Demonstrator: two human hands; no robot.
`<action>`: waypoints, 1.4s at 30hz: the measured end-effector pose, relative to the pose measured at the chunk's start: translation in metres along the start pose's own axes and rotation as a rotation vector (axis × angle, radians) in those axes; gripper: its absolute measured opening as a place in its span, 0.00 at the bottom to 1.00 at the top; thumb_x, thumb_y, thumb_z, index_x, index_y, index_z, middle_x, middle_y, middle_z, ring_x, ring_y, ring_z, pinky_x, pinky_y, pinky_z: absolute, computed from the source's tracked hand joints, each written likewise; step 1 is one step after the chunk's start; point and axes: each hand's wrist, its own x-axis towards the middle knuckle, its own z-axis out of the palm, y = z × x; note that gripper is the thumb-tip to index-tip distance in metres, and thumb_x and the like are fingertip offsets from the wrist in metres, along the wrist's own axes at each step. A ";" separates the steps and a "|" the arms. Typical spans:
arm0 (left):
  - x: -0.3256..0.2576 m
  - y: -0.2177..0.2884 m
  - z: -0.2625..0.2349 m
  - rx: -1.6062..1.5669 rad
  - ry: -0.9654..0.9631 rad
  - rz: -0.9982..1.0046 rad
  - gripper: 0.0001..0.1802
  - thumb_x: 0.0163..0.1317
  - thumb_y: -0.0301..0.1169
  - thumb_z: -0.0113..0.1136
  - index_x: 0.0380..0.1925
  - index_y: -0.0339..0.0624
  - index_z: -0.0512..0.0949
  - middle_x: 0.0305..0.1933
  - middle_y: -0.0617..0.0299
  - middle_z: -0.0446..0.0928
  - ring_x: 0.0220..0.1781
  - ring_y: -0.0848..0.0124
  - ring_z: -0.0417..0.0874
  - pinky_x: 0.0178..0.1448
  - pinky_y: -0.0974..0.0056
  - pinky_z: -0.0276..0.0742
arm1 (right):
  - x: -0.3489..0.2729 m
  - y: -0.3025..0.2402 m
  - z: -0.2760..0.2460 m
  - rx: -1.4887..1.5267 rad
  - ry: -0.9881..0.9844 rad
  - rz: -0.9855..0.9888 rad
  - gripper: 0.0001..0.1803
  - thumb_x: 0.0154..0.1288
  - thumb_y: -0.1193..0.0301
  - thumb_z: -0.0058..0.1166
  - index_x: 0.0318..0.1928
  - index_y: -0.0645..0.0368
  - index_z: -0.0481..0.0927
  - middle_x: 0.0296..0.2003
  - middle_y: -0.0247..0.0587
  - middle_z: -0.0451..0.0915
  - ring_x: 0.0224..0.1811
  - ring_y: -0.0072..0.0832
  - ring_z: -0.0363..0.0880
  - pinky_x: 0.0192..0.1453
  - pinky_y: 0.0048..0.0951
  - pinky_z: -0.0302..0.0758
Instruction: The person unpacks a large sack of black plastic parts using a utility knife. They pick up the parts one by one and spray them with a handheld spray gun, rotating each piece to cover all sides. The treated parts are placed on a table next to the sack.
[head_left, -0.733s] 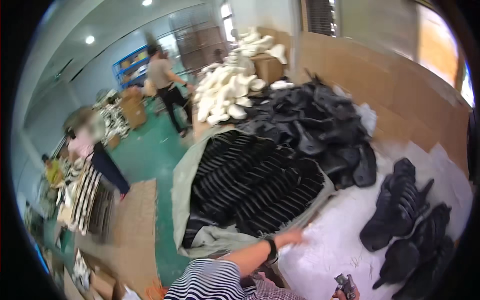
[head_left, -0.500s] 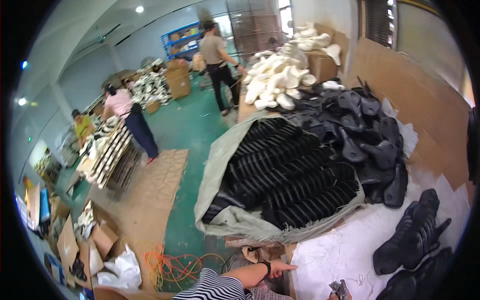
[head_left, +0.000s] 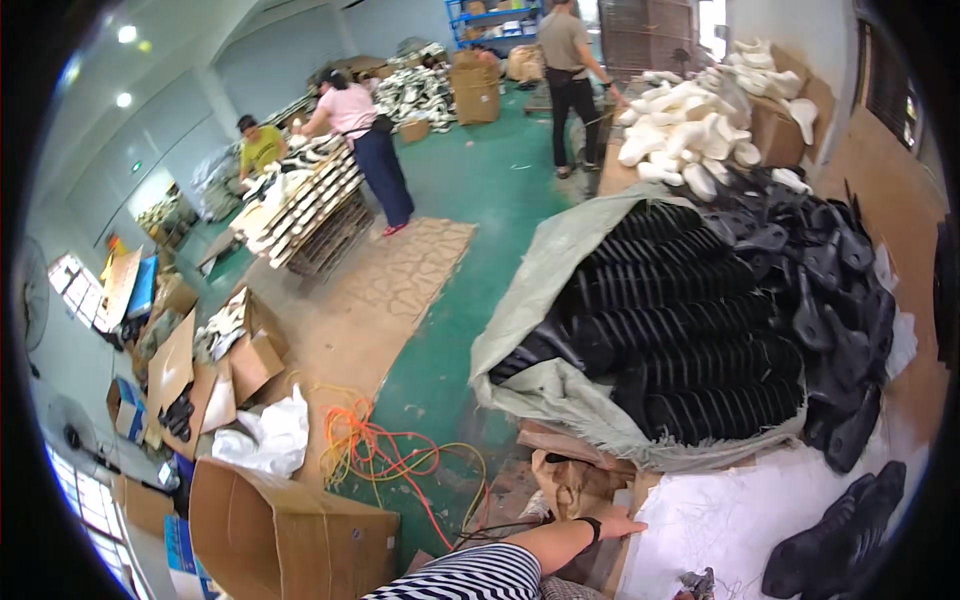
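My left hand point(head_left: 624, 524), below a striped sleeve and a black wristband, rests at the left edge of a white-covered table point(head_left: 700, 505). Its fingers stretch toward the right, with nothing visible in them. At the lower edge, a small grey metal tool point(head_left: 697, 582) shows over the white sheet. My right hand point(head_left: 684, 595) is at it, almost wholly cut off by the frame. Right of the tool lies a stack of black saddle-shaped pieces point(head_left: 835, 540). Beyond the hands, a pale woven sack point(head_left: 560, 405) lies open, packed with rows of nested black pieces point(head_left: 680, 330).
Loose black pieces point(head_left: 825, 290) and white ones point(head_left: 690, 125) are heaped behind the sack. An open cardboard box point(head_left: 300, 530) and orange hoses point(head_left: 385, 445) are on the left. Three people work farther off, one in pink point(head_left: 350, 108) at a stacked rack point(head_left: 300, 215).
My view has turned left and down, so the scene sits farther right and the cardboard box shows more. My left hand stays at the table edge; the metal tool remains at the lower edge.
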 end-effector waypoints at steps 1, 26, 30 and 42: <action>-0.002 -0.004 0.000 0.035 0.022 0.008 0.33 0.53 0.62 0.56 0.22 0.37 0.76 0.24 0.53 0.72 0.28 0.58 0.73 0.35 0.55 0.67 | 0.003 -0.003 0.001 -0.022 -0.019 0.014 0.34 0.58 0.83 0.45 0.68 0.59 0.58 0.48 0.40 0.77 0.23 0.17 0.66 0.25 0.19 0.68; -0.162 -0.102 -0.170 0.097 0.437 -0.004 0.23 0.53 0.48 0.56 0.21 0.36 0.80 0.20 0.51 0.78 0.24 0.56 0.78 0.31 0.56 0.72 | 0.107 0.057 -0.052 -0.980 -0.168 -0.001 0.42 0.58 0.59 0.59 0.70 0.53 0.56 0.20 0.44 0.76 0.21 0.33 0.75 0.29 0.39 0.73; -0.139 -0.128 -0.192 0.216 0.264 -0.145 0.23 0.51 0.48 0.55 0.31 0.36 0.81 0.35 0.45 0.80 0.38 0.52 0.81 0.44 0.52 0.75 | 0.126 0.102 -0.083 -1.111 -0.265 -0.461 0.38 0.48 0.65 0.64 0.62 0.54 0.67 0.44 0.55 0.79 0.38 0.43 0.79 0.50 0.51 0.69; -0.092 -0.127 -0.211 0.071 0.416 -0.192 0.22 0.52 0.46 0.53 0.26 0.37 0.82 0.32 0.45 0.80 0.41 0.51 0.81 0.46 0.53 0.74 | 0.078 0.005 -0.010 -0.697 -0.031 0.252 0.24 0.55 0.62 0.62 0.47 0.66 0.75 0.26 0.52 0.79 0.20 0.35 0.76 0.23 0.37 0.74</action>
